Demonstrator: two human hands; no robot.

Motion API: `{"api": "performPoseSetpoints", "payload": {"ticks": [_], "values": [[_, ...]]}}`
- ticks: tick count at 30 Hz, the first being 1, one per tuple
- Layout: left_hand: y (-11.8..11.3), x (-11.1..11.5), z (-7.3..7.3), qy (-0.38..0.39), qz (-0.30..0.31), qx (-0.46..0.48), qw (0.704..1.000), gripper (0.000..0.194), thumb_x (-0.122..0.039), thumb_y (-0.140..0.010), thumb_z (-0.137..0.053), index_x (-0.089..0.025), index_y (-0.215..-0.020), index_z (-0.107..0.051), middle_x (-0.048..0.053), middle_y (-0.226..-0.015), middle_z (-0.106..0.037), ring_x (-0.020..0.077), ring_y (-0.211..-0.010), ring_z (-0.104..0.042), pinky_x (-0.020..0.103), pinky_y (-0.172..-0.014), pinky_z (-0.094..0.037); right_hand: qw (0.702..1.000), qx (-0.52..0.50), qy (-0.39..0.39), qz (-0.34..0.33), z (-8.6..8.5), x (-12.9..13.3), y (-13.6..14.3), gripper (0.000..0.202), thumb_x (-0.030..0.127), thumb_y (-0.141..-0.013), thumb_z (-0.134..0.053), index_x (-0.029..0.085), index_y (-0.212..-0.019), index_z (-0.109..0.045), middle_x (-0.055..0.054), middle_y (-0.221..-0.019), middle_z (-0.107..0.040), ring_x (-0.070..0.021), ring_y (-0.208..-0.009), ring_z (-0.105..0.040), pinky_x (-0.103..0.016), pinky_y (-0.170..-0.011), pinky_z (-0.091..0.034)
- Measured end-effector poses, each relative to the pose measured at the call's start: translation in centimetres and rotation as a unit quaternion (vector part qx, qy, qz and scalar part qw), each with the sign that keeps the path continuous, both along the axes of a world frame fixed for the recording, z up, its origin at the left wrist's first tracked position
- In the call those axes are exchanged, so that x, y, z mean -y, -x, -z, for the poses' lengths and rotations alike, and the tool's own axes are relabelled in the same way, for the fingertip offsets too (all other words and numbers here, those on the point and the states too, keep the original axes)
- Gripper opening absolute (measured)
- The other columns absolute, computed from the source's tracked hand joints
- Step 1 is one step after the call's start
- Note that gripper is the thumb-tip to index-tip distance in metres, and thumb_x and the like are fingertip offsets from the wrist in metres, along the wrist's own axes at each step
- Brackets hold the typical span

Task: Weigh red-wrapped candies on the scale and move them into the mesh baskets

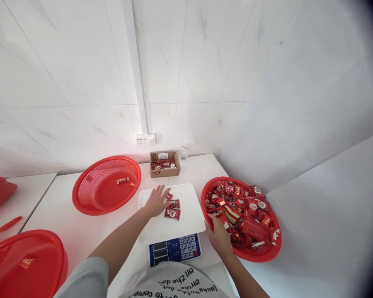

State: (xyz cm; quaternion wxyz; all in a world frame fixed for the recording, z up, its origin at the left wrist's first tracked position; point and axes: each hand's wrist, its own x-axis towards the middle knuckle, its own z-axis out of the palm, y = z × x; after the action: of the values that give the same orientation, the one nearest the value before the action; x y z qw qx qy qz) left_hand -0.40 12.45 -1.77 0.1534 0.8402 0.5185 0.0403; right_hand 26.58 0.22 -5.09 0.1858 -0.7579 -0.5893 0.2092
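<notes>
My left hand (157, 201) lies over the white tray (189, 198) of a weighing scale, its fingers spread and the tips beside a few small red snack packets (173, 213). I cannot tell whether the palm touches the tray. My right hand (219, 236) grips the near left rim of a red plastic basket (257, 257), close to the tray's right corner. Heaped in that basket are many red wrapped packets (236, 203). Below the tray shows the scale's blue keypad panel (175, 249).
Behind the tray stands a cardboard box (164, 173) of red packets, beside a clear plastic object (183, 153). A red basket (81, 186) on the left holds a couple of small packets. Another red basket (60, 252) sits nearer. A wall socket (145, 139) is at the back.
</notes>
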Motion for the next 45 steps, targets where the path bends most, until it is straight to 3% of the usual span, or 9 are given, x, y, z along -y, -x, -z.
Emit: {"api": "performPoseSetpoints", "payload": {"ticks": [6,9,14,19,25,30,34,40,45], "values": [[-3.0,3.5,1.7,-0.039,0.125,-0.008,0.991,0.075,-0.069,-0.073,-0.044,-0.023,-0.131,-0.041,0.014,-0.139,-0.037,0.0364,-0.131,-0.023,0.053,-0.103,-0.020,1.000,0.002,0.006,0.001,-0.1,0.0,0.1,0.046,0.041,-0.087,-0.031,0.016,-0.122,-0.048,-0.011,-0.122,-0.054,-0.0244,-0.114,-0.049,-0.035,-0.093,-0.038],[-2.8,4.5,2.0,-0.066,0.130,-0.011,0.989,0.057,-0.061,-0.078,-0.047,-0.021,-0.119,-0.051,0.012,-0.120,-0.052,0.0302,-0.115,-0.042,0.045,-0.094,-0.033,1.000,0.000,0.006,0.006,-0.2,0.0,0.1,0.046,0.041,-0.087,-0.031,0.017,-0.122,-0.048,-0.010,-0.123,-0.053,-0.0239,-0.114,-0.049,-0.035,-0.092,-0.039],[-2.6,4.0,1.3,-0.011,0.039,0.013,0.999,0.029,-0.045,-0.086,-0.045,-0.022,-0.092,-0.061,0.006,-0.093,-0.059,0.0198,-0.087,-0.056,0.029,-0.070,-0.044,1.000,-0.009,-0.009,0.002,0.1,0.0,0.0,0.047,0.041,-0.086,-0.032,0.015,-0.121,-0.049,-0.012,-0.122,-0.054,-0.0241,-0.114,-0.049,-0.036,-0.093,-0.039],[0.0,1.9,-1.0,-0.018,-0.071,0.045,0.996,0.027,-0.036,-0.090,-0.038,-0.020,-0.089,-0.060,0.003,-0.088,-0.063,0.0143,-0.079,-0.060,0.024,-0.072,-0.044,0.999,-0.045,-0.022,0.014,0.1,-0.1,-0.1,0.047,0.042,-0.084,-0.037,0.015,-0.119,-0.051,-0.012,-0.121,-0.055,-0.0244,-0.114,-0.049,-0.037,-0.094,-0.038],[8.3,-1.6,-4.9,-0.037,-0.264,0.070,0.961,0.042,-0.044,-0.089,-0.029,-0.015,-0.099,-0.057,0.012,-0.091,-0.064,0.0260,-0.087,-0.060,0.036,-0.073,-0.046,0.975,-0.210,0.024,0.063,-0.4,-1.3,-1.2,0.043,0.045,-0.083,-0.038,0.018,-0.111,-0.057,-0.008,-0.115,-0.061,-0.0207,-0.108,-0.054,-0.035,-0.096,-0.038],[12.4,-1.2,-5.3,-0.016,-0.376,0.025,0.926,0.068,-0.056,-0.081,-0.042,-0.014,-0.134,-0.033,0.022,-0.126,-0.048,0.0419,-0.114,-0.046,0.057,-0.081,-0.042,0.935,-0.314,0.146,0.079,0.4,-2.8,-2.8,0.036,0.030,-0.083,-0.040,0.021,-0.112,-0.059,-0.006,-0.123,-0.057,-0.0177,-0.111,-0.053,-0.036,-0.098,-0.038],[10.6,1.1,-3.9,-0.100,-0.356,0.037,0.928,0.062,-0.046,-0.082,-0.046,-0.012,-0.133,-0.035,0.022,-0.137,-0.038,0.0416,-0.129,-0.025,0.063,-0.096,-0.027,0.937,-0.287,0.198,0.039,1.2,-4.0,-2.8,0.042,0.023,-0.082,-0.038,0.023,-0.120,-0.054,-0.007,-0.126,-0.055,-0.0189,-0.113,-0.052,-0.038,-0.096,-0.039],[6.2,4.4,-2.4,-0.142,-0.277,0.178,0.934,0.052,-0.043,-0.084,-0.041,-0.015,-0.128,-0.041,0.015,-0.132,-0.045,0.0324,-0.132,-0.026,0.052,-0.104,-0.027,0.985,-0.012,0.159,0.059,2.0,-4.9,-3.2,0.065,0.024,-0.079,-0.044,0.021,-0.141,-0.024,-0.005,-0.151,-0.011,-0.0238,-0.138,0.000,-0.045,-0.110,-0.010],[4.7,6.5,-2.6,-0.118,-0.236,0.207,0.942,0.048,-0.047,-0.083,-0.039,-0.019,-0.121,-0.046,0.013,-0.127,-0.049,0.0296,-0.127,-0.034,0.048,-0.103,-0.031,0.979,0.118,0.163,0.005,2.2,-5.1,-3.8,0.067,0.027,-0.080,-0.044,0.017,-0.142,-0.020,-0.009,-0.150,-0.012,-0.0250,-0.137,-0.012,-0.039,-0.105,-0.024]]}}
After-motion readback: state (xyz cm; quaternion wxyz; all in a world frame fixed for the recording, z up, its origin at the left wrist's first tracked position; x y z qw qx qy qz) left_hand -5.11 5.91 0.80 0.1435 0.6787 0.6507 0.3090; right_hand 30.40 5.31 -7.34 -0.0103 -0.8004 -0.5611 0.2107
